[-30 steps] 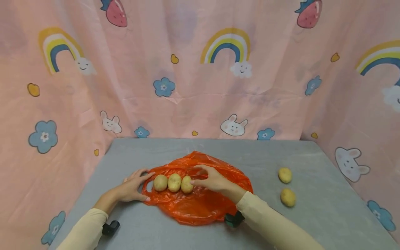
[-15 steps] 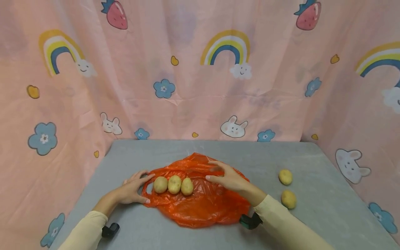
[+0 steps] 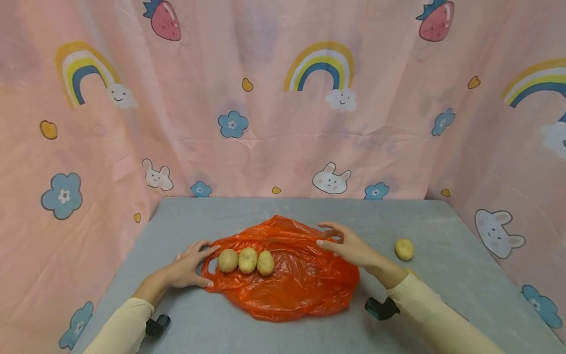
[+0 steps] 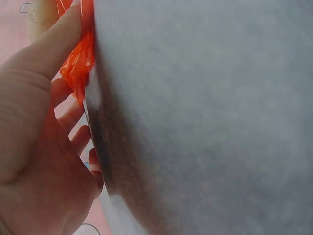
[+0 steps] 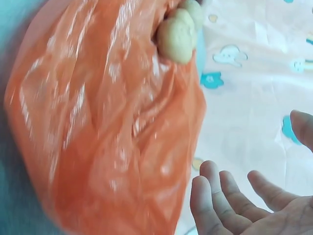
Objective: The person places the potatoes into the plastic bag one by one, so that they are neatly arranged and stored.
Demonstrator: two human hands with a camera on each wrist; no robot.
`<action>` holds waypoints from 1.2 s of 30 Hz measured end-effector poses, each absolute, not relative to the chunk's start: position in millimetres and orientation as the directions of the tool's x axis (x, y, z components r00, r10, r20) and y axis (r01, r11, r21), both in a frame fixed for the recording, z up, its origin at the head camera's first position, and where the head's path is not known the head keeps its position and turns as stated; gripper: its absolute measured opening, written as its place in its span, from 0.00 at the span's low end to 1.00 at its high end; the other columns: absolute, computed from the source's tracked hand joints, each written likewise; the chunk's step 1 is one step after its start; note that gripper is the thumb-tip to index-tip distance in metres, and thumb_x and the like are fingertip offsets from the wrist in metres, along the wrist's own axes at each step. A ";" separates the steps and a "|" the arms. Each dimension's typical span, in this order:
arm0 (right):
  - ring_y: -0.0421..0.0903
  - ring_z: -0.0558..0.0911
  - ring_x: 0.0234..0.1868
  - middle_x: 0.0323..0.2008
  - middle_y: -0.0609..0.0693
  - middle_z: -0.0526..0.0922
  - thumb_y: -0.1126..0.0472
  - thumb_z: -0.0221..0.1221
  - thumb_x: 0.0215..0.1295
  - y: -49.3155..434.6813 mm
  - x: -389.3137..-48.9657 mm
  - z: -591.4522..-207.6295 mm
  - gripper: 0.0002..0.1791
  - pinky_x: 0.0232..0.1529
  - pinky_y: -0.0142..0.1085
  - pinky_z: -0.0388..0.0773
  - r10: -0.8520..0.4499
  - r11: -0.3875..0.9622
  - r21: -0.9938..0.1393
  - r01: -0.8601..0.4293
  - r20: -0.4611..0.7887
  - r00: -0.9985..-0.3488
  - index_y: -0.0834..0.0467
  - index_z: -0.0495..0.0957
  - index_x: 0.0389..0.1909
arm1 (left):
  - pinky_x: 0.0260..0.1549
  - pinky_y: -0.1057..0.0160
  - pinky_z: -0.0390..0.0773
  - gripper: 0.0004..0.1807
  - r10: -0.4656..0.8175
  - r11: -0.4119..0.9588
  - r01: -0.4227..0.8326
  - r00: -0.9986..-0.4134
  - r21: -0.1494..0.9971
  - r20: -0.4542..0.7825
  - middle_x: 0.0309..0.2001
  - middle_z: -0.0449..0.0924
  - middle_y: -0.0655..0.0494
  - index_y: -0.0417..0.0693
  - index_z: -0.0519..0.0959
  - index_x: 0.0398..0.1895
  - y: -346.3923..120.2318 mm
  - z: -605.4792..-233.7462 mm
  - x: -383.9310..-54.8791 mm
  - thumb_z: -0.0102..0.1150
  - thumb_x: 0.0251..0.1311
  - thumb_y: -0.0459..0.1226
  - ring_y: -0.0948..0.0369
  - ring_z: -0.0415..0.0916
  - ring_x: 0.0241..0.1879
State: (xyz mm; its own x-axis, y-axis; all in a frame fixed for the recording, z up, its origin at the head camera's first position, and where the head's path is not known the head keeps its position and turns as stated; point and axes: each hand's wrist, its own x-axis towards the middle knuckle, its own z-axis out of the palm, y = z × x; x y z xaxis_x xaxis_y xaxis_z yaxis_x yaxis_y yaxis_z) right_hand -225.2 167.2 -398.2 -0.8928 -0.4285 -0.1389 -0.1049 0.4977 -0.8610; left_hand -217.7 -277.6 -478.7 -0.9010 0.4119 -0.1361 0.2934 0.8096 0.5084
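An orange plastic bag (image 3: 305, 290) lies flat, its handle end toward the left. Three potatoes (image 3: 248, 260) form a row on the handle end of the bag. My left hand (image 3: 187, 268) rests at that end, thumb and index finger spread and touching the plastic on either side of the handle hole. Orange plastic (image 4: 80, 66) shows beside the thumb in the left wrist view. My right hand (image 3: 351, 248), holding nothing, is over the bag's right end with loosely bent fingers. Farther right lies another potato (image 3: 404, 249), and one more potato (image 3: 411, 272) is mostly hidden behind the right sleeve.
The grey table (image 3: 212, 211) runs back to a pink curtain (image 3: 278, 152) printed with rainbows, rabbits and flowers, which also encloses both sides. A black wrist mount (image 3: 158, 324) sticks out under the left forearm, and a similar wrist mount (image 3: 381, 309) under the right.
My right hand has drawn away from the rightmost potato of the row and moved right across the bag. Its sleeve now covers most of one loose potato. The left hand has stayed put.
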 end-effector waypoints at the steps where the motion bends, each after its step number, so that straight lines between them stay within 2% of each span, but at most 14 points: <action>1: 0.63 0.77 0.62 0.67 0.68 0.70 0.50 0.58 0.73 170.9 -225.5 -397.5 0.36 0.56 0.54 0.78 -0.425 0.501 -0.859 -0.108 -0.136 -0.895 0.59 0.61 0.75 | 0.59 0.23 0.54 0.53 0.413 0.809 0.294 -0.901 0.508 -0.136 0.77 0.54 0.41 0.52 0.61 0.78 -277.6 -479.1 -217.8 0.77 0.49 0.53 0.36 0.50 0.75; 10: 0.63 0.77 0.63 0.69 0.69 0.69 0.52 0.56 0.75 200.4 -229.3 -394.3 0.33 0.56 0.51 0.80 -0.419 0.499 -0.856 -0.135 -0.102 -0.902 0.62 0.62 0.74 | 0.58 0.24 0.55 0.53 0.421 0.800 0.306 -0.899 0.517 -0.118 0.76 0.54 0.40 0.51 0.62 0.78 -277.6 -479.9 -217.3 0.77 0.49 0.53 0.36 0.50 0.75; 17: 0.67 0.74 0.67 0.72 0.69 0.64 0.50 0.55 0.76 220.0 -233.6 -400.0 0.33 0.58 0.56 0.79 -0.397 0.496 -0.860 -0.120 -0.102 -0.912 0.62 0.62 0.74 | 0.59 0.20 0.51 0.53 0.420 0.797 0.305 -0.900 0.521 -0.117 0.77 0.53 0.39 0.50 0.61 0.78 -278.1 -478.8 -216.9 0.76 0.50 0.52 0.35 0.49 0.75; 25: 0.71 0.70 0.68 0.72 0.71 0.63 0.50 0.53 0.77 244.4 -236.8 -404.2 0.33 0.59 0.57 0.78 -0.370 0.499 -0.860 -0.102 -0.106 -0.923 0.62 0.61 0.75 | 0.60 0.21 0.52 0.53 0.418 0.800 0.295 -0.899 0.523 -0.133 0.77 0.52 0.39 0.51 0.61 0.79 -277.0 -477.8 -216.6 0.76 0.50 0.52 0.35 0.48 0.76; 36: 0.70 0.72 0.66 0.72 0.72 0.64 0.48 0.50 0.79 275.9 -239.7 -407.4 0.34 0.58 0.58 0.78 -0.306 0.571 -0.817 -0.082 -0.119 -0.945 0.65 0.59 0.75 | 0.60 0.22 0.52 0.54 0.424 0.795 0.304 -0.897 0.525 -0.123 0.77 0.52 0.39 0.50 0.61 0.78 -279.5 -479.2 -218.9 0.76 0.50 0.53 0.35 0.48 0.76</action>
State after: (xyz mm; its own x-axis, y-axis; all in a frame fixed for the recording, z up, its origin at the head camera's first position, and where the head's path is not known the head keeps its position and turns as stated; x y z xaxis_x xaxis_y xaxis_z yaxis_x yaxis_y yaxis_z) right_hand -239.7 275.9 -407.4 -0.9445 -0.3062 -0.1189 -0.0821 0.5706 -0.8171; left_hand -218.9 -279.5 -479.2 -0.8971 0.4242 -0.1233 0.3036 0.7948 0.5254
